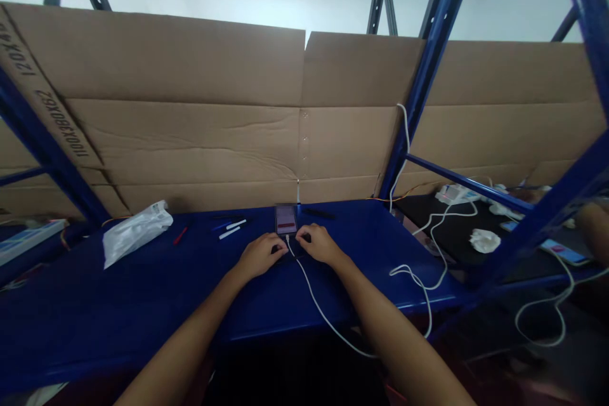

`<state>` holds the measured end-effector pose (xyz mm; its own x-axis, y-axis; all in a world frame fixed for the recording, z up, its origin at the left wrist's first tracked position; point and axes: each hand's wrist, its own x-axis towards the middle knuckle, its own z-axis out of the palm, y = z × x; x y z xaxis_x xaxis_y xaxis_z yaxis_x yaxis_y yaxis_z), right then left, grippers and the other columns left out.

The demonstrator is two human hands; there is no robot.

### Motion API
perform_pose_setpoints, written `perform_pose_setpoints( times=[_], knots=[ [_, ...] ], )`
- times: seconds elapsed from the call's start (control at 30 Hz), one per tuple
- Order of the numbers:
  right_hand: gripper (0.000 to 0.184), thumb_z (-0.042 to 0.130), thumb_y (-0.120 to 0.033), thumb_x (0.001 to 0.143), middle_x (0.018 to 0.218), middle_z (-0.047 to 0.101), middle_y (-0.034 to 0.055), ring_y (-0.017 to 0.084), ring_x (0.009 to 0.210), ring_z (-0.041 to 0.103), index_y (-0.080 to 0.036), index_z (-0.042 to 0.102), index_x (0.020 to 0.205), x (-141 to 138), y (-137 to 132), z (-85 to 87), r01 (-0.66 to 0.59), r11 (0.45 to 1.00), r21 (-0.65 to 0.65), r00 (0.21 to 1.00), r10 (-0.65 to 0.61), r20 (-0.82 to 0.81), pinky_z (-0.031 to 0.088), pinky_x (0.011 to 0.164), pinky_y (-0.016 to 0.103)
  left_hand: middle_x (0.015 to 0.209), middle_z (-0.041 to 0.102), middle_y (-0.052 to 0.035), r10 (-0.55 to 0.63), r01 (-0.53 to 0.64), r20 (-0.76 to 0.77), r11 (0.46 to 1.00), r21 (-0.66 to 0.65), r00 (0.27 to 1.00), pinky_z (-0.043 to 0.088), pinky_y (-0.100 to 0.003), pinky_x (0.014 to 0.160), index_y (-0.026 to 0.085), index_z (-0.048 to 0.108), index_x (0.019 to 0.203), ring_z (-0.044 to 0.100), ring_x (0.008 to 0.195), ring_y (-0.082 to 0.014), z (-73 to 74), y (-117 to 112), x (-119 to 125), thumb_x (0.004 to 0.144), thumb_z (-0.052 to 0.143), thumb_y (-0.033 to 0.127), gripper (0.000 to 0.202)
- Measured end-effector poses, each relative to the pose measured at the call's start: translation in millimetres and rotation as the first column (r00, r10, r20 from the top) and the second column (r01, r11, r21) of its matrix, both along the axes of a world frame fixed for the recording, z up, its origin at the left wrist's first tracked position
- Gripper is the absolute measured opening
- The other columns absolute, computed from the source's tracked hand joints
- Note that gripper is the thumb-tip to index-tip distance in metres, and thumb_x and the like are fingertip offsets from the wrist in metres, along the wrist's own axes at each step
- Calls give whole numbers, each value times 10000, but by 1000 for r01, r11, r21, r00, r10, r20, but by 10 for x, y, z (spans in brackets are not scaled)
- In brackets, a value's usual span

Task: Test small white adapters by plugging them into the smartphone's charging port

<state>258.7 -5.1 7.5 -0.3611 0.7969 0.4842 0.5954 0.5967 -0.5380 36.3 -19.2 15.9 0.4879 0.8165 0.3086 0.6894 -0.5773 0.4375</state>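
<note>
A phone [286, 219] with a lit screen stands at the back of the blue table, in front of both hands. A white cable [311, 295] runs from its plug end, just below the phone, toward the front edge; I cannot tell whether it is plugged in. My left hand [261, 254] rests left of the cable end, fingers curled and thumb against them. On the other side my right hand [320, 243] is curled too, fingertips near the phone's lower right corner. Something dark and thin lies between the hands, too dim to name. Whatever the fingertips hold is hidden.
A white plastic bag [137, 233], a red pen [181, 235] and white markers [230, 233] lie on the left. A loose white cable [413, 276] hangs over the right edge. Beyond the blue post [428, 63] are crumpled tissue [484, 240], another phone [565, 252] and a person's arm.
</note>
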Motion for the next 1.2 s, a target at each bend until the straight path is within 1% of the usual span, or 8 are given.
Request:
perform_pose_setpoints(
  times=[0.17,0.33,0.43,0.53,0.77,0.93,1.1,1.2],
  knots=[
    [105,610,-158,865,840,730,-1,146,749,643,-203,704,881,19,-1,20,-1,1000,-11,989,0,-146,478,729,256,932,728,-27,23,-23,34,1000,11,999,478,-299,803,265,749,914,643,901,-217,19,-15,-19,890,636,330,132],
    [303,577,-116,845,1009,754,35,174,850,667,-223,716,1091,6,7,-2,12,999,44,992,-7,-126,503,802,295,961,725,-34,9,-9,12,1000,9,1000,476,-315,825,272,769,902,649,914,-223,-20,19,20,867,673,310,109],
    [297,549,-103,846,970,757,35,179,862,669,-224,738,1041,0,5,-5,-5,999,51,992,11,-127,502,812,298,965,724,-29,4,-3,-40,1000,5,999,474,-305,818,266,760,877,653,928,-219,-24,16,39,898,628,292,136],
    [238,545,-149,865,904,745,24,163,774,651,-213,725,1007,5,7,-3,-22,1000,10,986,24,-167,494,737,275,966,718,-28,12,-11,-58,1000,13,998,475,-298,805,254,736,884,650,943,-220,-11,-9,44,904,605,265,134],
    [239,573,-247,885,875,717,14,141,680,597,-207,678,1096,26,10,-12,-37,998,-54,971,23,-236,468,663,254,976,703,-31,33,-29,-93,998,53,995,467,-294,799,252,711,906,633,950,-218,15,-35,-2,920,584,261,128],
    [217,580,-254,886,899,722,19,148,723,609,-205,675,1075,20,4,-9,-46,997,-54,970,32,-241,475,700,264,1006,704,-31,19,-13,-102,998,59,995,471,-301,812,275,738,1004,618,971,-224,31,-28,3,903,638,290,143],
    [239,632,-260,866,865,730,7,153,696,590,-221,678,1097,26,22,-14,-14,999,-51,970,1,-242,468,696,276,1002,717,-25,8,2,-143,997,75,990,471,-300,830,256,744,909,610,982,-219,64,-53,30,925,596,270,150],
    [187,653,-251,864,919,747,22,166,743,608,-231,712,1040,37,36,-22,22,999,-23,971,-27,-237,471,718,291,971,744,-21,10,-5,-72,997,74,997,471,-306,825,244,739,894,630,947,-222,69,-44,16,916,592,258,149]
  ],
)
